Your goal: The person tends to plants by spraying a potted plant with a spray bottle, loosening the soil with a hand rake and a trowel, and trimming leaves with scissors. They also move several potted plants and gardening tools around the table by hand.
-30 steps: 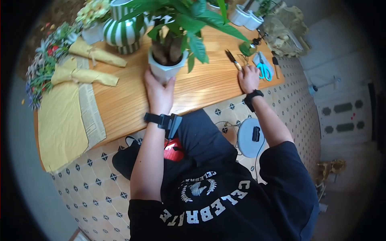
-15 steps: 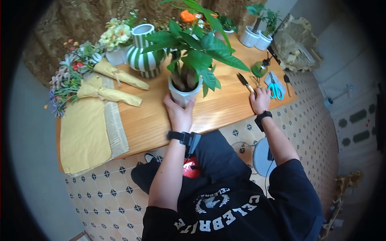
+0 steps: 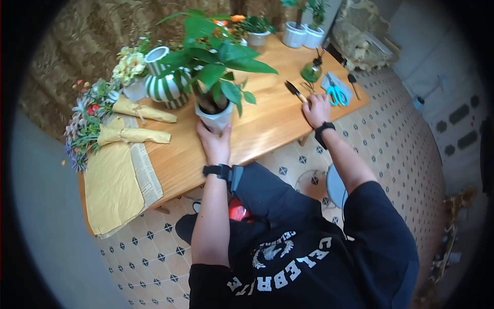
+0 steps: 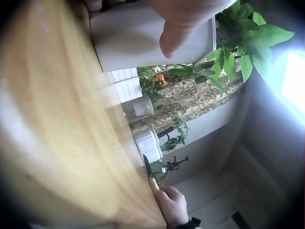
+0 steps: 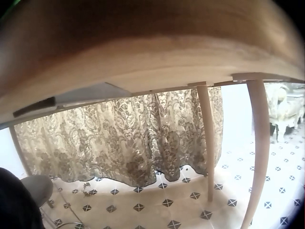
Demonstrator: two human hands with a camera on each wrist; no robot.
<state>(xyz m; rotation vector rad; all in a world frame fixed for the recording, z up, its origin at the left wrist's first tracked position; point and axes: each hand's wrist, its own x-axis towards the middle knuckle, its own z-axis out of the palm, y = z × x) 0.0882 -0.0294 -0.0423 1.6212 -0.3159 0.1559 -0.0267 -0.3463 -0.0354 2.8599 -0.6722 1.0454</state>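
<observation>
My left hand (image 3: pixel 215 145) grips the lower part of a white pot (image 3: pixel 214 122), fingers to one side and thumb to the other. The pot stands on the wooden table and holds a thick-stemmed plant with large green leaves (image 3: pixel 211 74). In the left wrist view, the thumb (image 4: pixel 174 36) lies across the pot's wall. My right hand (image 3: pixel 316 110) rests on the table near its front edge, fingers extended forward. Its fingertips lie right at the wooden handle of a small trowel (image 3: pixel 294 90) with a black blade. The right wrist view looks under the tabletop, with that hand hidden.
Right of the right hand lie turquoise scissors (image 3: pixel 337 94) and a small black shovel (image 3: pixel 353 80). Behind it stands a green glass spray bottle (image 3: pixel 311 72). To the left are a striped vase (image 3: pixel 164 88), two paper-wrapped bouquets (image 3: pixel 134 135) and yellow paper (image 3: pixel 113 183). White pots (image 3: pixel 295 35) stand at the back.
The head view has swung about, shifting everything in frame. Both hands keep their places, the left at the pot and the right beside the trowel handle.
</observation>
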